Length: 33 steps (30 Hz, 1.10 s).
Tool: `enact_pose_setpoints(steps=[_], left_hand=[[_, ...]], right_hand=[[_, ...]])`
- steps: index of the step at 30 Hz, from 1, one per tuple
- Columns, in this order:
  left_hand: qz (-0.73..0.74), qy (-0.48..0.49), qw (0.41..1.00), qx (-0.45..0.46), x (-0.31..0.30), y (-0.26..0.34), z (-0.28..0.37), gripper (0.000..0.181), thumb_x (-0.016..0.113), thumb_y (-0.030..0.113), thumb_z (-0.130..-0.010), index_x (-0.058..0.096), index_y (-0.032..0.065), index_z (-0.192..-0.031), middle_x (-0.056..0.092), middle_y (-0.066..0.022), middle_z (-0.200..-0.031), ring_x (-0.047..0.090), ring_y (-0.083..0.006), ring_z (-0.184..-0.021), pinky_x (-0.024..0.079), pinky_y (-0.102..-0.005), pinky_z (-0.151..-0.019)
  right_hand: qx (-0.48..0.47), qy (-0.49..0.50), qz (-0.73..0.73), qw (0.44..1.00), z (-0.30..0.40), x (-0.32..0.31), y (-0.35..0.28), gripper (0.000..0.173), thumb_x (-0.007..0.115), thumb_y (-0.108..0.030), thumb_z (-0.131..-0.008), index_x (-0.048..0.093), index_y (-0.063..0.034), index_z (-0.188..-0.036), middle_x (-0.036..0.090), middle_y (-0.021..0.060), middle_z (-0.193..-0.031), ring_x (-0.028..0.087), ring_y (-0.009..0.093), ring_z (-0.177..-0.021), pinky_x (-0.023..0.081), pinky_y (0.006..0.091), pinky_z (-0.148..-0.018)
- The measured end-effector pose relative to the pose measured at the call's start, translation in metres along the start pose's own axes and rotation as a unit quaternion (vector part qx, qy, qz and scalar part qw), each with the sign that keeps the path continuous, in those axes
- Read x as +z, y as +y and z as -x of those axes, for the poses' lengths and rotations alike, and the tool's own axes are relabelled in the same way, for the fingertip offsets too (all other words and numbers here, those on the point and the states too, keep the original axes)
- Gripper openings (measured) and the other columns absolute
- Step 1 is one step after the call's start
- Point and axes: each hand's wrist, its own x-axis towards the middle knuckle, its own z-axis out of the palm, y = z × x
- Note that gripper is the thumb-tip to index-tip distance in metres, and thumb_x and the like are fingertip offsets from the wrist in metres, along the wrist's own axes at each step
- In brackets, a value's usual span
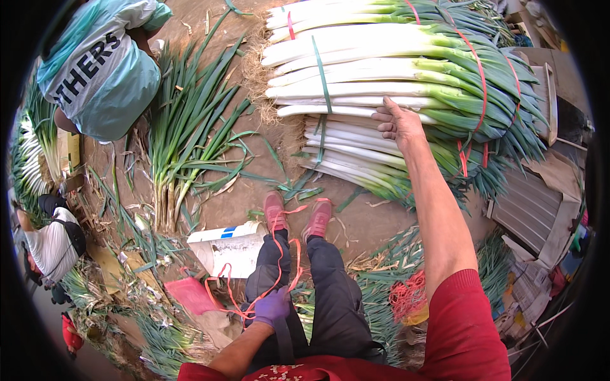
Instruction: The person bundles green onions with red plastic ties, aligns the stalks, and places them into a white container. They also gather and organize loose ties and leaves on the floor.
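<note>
A large stack of green onions (352, 76), with white stalks and long green leaves, lies at the upper right, bound by red and green ties. Over its near edge reaches my bare right hand (398, 121), fingers apart and holding nothing; whether the fingertips touch the white stalks I cannot tell. My left hand (272, 307), in a purple glove, is closed on a red plastic strap (276, 266) at my left thigh. Loops of the strap trail over my legs up to my pink shoes.
A person in a teal and white garment (107, 66) crouches at the upper left beside loose green onions (190, 128). A cut white container (228, 247) lies by my left leg. Tangled red straps (409, 295) lie right of my legs. A grey crate (529, 209) stands at the right.
</note>
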Motion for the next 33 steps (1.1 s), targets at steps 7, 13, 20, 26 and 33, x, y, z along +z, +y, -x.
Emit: enact_pose_setpoints(steps=[7, 13, 20, 26, 33], left_hand=[[0.012, -0.002, 1.0, -0.013, 0.001, 0.006, 0.0, 0.042, 0.038, 0.039, -0.097, 0.048, 0.0177, -0.131, 0.063, -0.0169, -0.112, 0.062, -0.0384, -0.1, 0.049, -0.0502, -0.083], [0.011, 0.011, 1.0, -0.017, 0.007, 0.006, -0.001, 0.042, 0.037, 0.041, -0.097, 0.049, 0.0176, -0.131, 0.064, -0.0164, -0.111, 0.062, -0.0383, -0.099, 0.049, -0.05, -0.083], [0.007, 0.005, 1.0, -0.013, 0.008, 0.002, -0.001, 0.042, 0.039, 0.039, -0.096, 0.048, 0.018, -0.131, 0.063, -0.0154, -0.113, 0.062, -0.0371, -0.099, 0.05, -0.0481, -0.083], [0.033, 0.003, 0.999, -0.01, 0.01, -0.004, -0.002, 0.046, 0.038, 0.041, -0.096, 0.046, 0.0171, -0.133, 0.063, -0.02, -0.11, 0.064, -0.0389, -0.095, 0.05, -0.0508, -0.079], [0.053, 0.016, 0.998, 0.001, 0.012, -0.01, -0.003, 0.044, 0.039, 0.042, -0.095, 0.048, 0.0178, -0.131, 0.064, -0.018, -0.107, 0.064, -0.0381, -0.093, 0.05, -0.0493, -0.078]], right_hand=[[-0.073, 0.039, -0.049, 0.995, 0.007, 0.014, 0.011, 0.033, 0.069, -0.027, -0.085, 0.063, 0.0035, -0.096, 0.07, 0.0162, -0.084, 0.061, 0.016, -0.051, 0.048, 0.026, -0.044], [-0.082, 0.074, -0.093, 0.99, 0.013, 0.031, 0.007, 0.026, 0.063, -0.02, -0.086, 0.063, 0.0047, -0.093, 0.068, 0.0148, -0.076, 0.058, 0.015, -0.049, 0.045, 0.0267, -0.043], [-0.077, -0.133, 0.161, 0.975, 0.046, 0.075, 0.015, 0.024, 0.061, -0.022, -0.086, 0.07, 0.0004, -0.088, 0.07, 0.0078, -0.078, 0.065, 0.015, -0.063, 0.052, 0.0263, -0.057], [-0.235, -0.013, 0.159, 0.959, 0.043, 0.039, -0.007, 0.041, 0.051, -0.036, -0.095, 0.07, -0.0007, -0.089, 0.071, 0.0115, -0.087, 0.065, 0.017, -0.082, 0.051, 0.0322, -0.081], [-0.19, -0.06, -0.013, 0.98, 0.006, 0.027, 0.001, 0.045, 0.049, -0.036, -0.097, 0.065, 0.0064, -0.1, 0.068, 0.0182, -0.099, 0.066, 0.026, -0.091, 0.051, 0.0383, -0.084]])
